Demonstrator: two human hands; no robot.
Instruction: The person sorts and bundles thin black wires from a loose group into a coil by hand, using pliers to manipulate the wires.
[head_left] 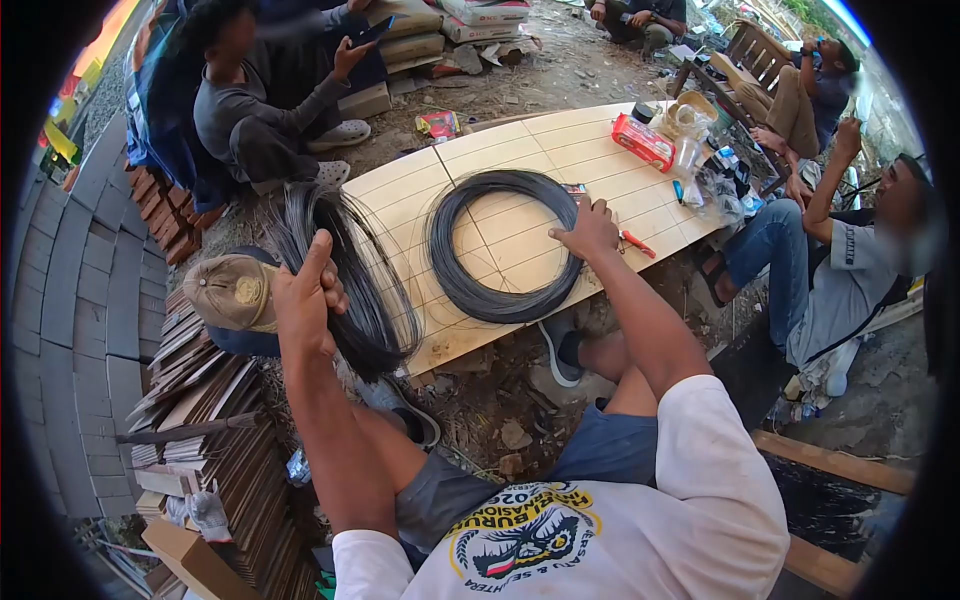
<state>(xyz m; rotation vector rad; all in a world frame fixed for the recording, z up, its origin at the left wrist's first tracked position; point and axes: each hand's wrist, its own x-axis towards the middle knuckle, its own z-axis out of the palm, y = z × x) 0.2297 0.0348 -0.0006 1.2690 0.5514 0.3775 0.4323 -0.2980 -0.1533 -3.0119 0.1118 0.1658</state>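
Note:
A loose bundle of dark wire (350,270) hangs over the left edge of a pale board. My left hand (310,295) is closed around it, thumb pointing up, and the strands arc above and below my grip. On the board lies a round coil of dark wire (455,260). At its right rim is my right hand (592,235), thumb on the near side and fingers curled over the wire; the undersides of these fingers are hidden. A red-handled tool (637,243) lies just right of this hand.
On the pale board (510,155), a red packet (643,142), plastic cups and bags sit at the right end. A cap (232,290) and stacked tiles (215,420) are to my left. Several people sit around, one close by on the right (830,270).

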